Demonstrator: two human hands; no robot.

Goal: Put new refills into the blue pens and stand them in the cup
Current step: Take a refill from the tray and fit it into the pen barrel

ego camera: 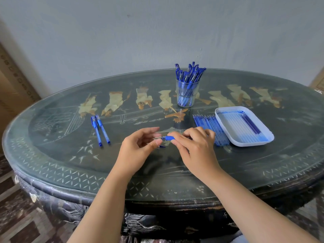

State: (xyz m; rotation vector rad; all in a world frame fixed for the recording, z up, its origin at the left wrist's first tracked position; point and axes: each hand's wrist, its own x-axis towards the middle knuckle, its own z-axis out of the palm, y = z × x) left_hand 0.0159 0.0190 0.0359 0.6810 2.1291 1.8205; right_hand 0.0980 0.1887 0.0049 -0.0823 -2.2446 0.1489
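Hands (194, 146), pen (168, 137) over glass-topped table (70, 155)

a room in a home is suggested by the furniture: an old oval table (52, 174) of dark lacquer, topped with glass and inlaid with pale robed figures (114, 102), is set against a plain, scuffed blue-grey wall (122, 32). carved panels (140, 223) are seen on the table's side. a patterned floor (14, 216) is laid beneath it, and a cardboard box (10, 85) is propped at the left.
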